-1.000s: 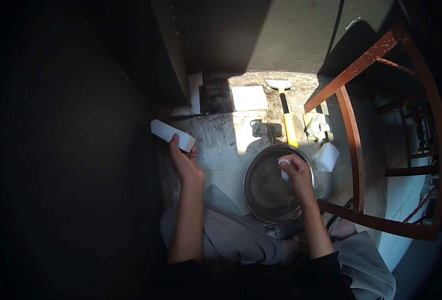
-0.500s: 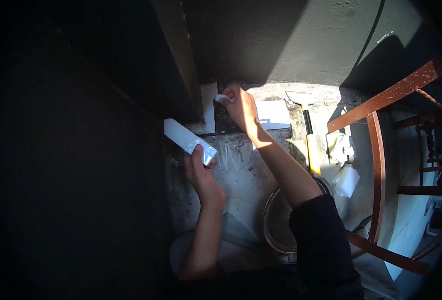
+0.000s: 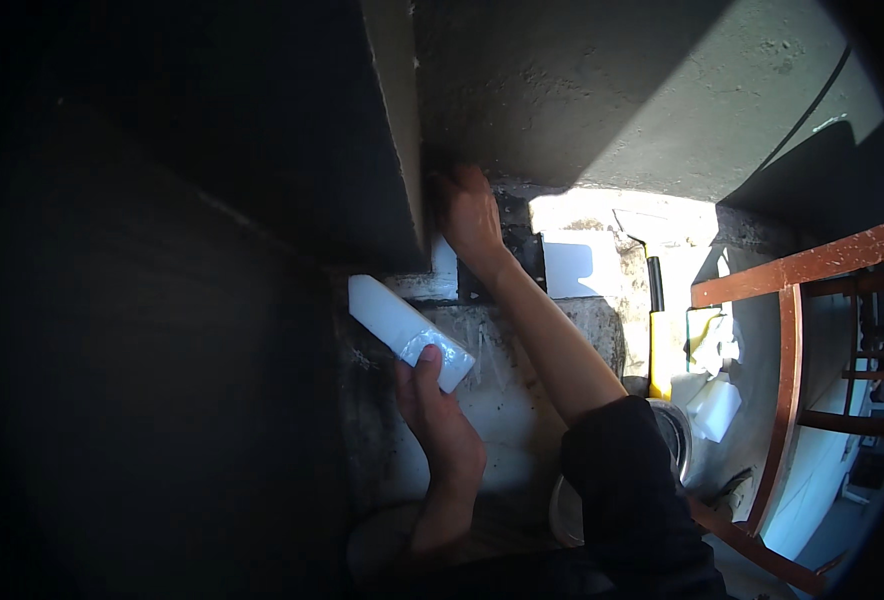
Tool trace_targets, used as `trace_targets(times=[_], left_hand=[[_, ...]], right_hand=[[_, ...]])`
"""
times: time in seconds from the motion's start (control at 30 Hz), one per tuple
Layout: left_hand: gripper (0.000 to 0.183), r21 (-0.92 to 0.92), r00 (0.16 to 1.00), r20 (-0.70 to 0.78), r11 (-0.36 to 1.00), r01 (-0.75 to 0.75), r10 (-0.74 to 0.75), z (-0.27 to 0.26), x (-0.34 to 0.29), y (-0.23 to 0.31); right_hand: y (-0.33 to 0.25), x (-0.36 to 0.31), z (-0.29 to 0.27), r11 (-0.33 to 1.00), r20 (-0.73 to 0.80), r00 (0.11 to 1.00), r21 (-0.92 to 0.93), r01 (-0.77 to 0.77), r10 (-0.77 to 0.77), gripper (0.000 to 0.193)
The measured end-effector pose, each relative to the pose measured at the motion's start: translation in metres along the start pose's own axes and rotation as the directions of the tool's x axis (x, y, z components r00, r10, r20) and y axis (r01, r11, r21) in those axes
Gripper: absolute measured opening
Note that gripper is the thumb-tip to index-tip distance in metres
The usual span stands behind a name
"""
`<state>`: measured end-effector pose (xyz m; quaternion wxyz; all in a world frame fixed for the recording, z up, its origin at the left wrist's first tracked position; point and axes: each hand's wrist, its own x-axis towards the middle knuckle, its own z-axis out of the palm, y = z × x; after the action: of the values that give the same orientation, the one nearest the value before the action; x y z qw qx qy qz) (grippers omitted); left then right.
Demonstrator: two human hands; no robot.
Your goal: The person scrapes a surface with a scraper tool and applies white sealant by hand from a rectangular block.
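Observation:
My left hand (image 3: 446,435) grips the near end of a long white block (image 3: 387,312) with shiny clear wrapping there; the thumb lies on top. The block slants up to the left over the floor. My right hand (image 3: 472,218) reaches into the shaded corner at the foot of the wall, its fingers curled and blurred. Whatever those fingers hold is hidden in the dark. Beneath that wrist lies a dark bare gap, between a narrow white tile (image 3: 444,278) beside the pillar and a square white tile (image 3: 574,268) partly in sunlight.
A dark pillar (image 3: 397,90) stands close left of my right hand. To the right lie a scraper with a yellow and black handle (image 3: 658,345), a crumpled cloth (image 3: 707,340) and a white block (image 3: 717,410). A round container (image 3: 566,515) sits under my right arm. Reddish-brown metal railing (image 3: 789,350) borders the right side.
My right hand has gone deeper into the shaded corner by the pillar; the small white piece it pinched is no longer visible. The view has shifted. My left hand keeps the long block.

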<state>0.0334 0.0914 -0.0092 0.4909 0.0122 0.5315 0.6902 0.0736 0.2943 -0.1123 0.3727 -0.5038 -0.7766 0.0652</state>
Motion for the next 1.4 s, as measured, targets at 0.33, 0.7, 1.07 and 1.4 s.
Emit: trace_targets(times=[0.33,0.7,1.07,1.4], left_hand=[[0.047,0.023,1.0,0.006,0.999,0.026,-0.026,0.001,-0.005,-0.004],[0.043,0.066,0.996,-0.009,0.994,0.089,-0.088,0.004,-0.008,-0.002],[0.033,0.058,0.998,0.011,0.997,0.06,-0.061,0.004,-0.007,-0.003],[0.033,0.05,0.998,0.034,0.998,0.05,-0.051,0.002,-0.005,-0.006]], right_hand=[[0.013,0.004,-0.013,0.895,0.323,0.911,-0.275,0.351,-0.258,0.031],[0.01,0.003,-0.012,0.841,0.236,0.938,-0.424,0.335,-0.255,0.017],[0.011,0.001,-0.024,0.823,0.295,0.943,-0.489,0.289,-0.156,0.018],[0.036,-0.007,-0.05,0.958,0.112,0.992,-0.286,-0.017,0.051,0.023]])
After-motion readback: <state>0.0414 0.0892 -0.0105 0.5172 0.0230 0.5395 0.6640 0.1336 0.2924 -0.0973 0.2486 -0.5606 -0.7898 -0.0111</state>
